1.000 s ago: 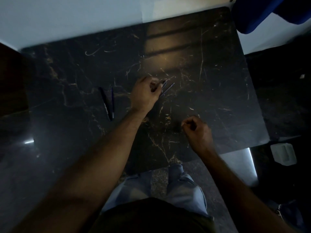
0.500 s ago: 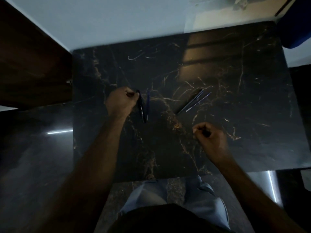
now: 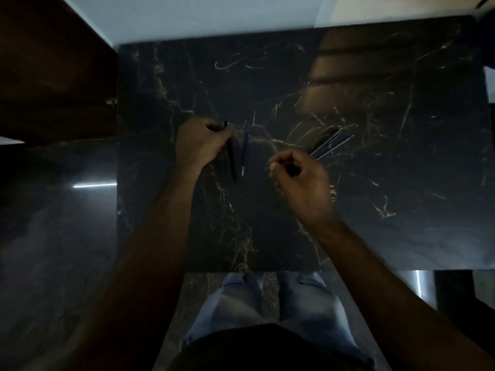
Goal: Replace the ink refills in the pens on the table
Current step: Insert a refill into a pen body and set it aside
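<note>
I inspected the head view under poor light. My left hand (image 3: 199,144) was curled over the upper end of a black pen (image 3: 232,159) on the dark marble table (image 3: 401,210), thumb and fingers closed on the barrel, though I could not tell whether the pen was lifted or lying flat. The pen's long axis ran from about 12 o'clock to 6 o'clock, its top end showing past my knuckles and its lower end pointing back toward my body.

Just beside it, at 3 o'clock from the left hand, lay a thin blue refill (image 3: 245,149), parallel to the pen and apart from it. My right hand (image 3: 301,180) hovered curled, fingers drawn in as if pinching; whether it held anything I could not tell.

At 1 o'clock from the right hand, a second pen (image 3: 325,142) and a second refill (image 3: 338,145) lay side by side, their long axes slanting from 7 o'clock to 1 o'clock, their near ends just past my right knuckles.

I judged the step in hand to be taking up the black pen for opening. The governing relation was this: the blue refill lay between my two hands, nearer the left, which was occupied. The right hand would therefore have to travel toward 9 o'clock to reach it, meeting it across its length.
</note>
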### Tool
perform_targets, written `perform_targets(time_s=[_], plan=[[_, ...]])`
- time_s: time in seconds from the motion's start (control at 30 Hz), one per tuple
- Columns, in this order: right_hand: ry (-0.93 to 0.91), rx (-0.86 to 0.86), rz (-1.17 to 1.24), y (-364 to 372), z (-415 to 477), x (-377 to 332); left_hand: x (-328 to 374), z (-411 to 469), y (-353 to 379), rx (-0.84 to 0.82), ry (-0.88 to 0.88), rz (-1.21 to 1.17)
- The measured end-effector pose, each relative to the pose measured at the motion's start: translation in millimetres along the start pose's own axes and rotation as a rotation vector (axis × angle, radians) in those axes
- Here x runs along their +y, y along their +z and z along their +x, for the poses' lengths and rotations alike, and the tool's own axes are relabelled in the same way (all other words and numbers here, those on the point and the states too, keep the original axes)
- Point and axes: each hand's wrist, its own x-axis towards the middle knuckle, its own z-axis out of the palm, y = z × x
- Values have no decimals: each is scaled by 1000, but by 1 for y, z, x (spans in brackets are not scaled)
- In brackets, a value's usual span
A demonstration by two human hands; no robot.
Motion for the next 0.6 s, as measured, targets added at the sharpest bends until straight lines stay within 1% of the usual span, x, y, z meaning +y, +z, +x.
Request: perform_targets(time_s=[0.1, 0.17, 0.23, 0.33, 0.43, 0.53, 0.6], plan=[[-89, -51, -47, 2, 17, -20, 17, -44, -18, -72, 40, -421], [-104, -137, -34, 3, 26, -36, 27, -75, -23, -107, 105, -570], [-114, -208, 12, 2, 30, -47, 31, -96, -23, -82, 160, -612], [-156, -276, 26, -4, 30, -54, 27, -111, -16, 6, 161, -706], [-171, -344, 13, -9, 28, -55, 21, -119, -5, 59, 182, -812], [-220, -384, -104, -5, 23, -50, 11, -121, 5, 92, 159, -870], [-277, -365, -239, 0, 21, -43, 3, -120, 12, 92, 112, -898]])
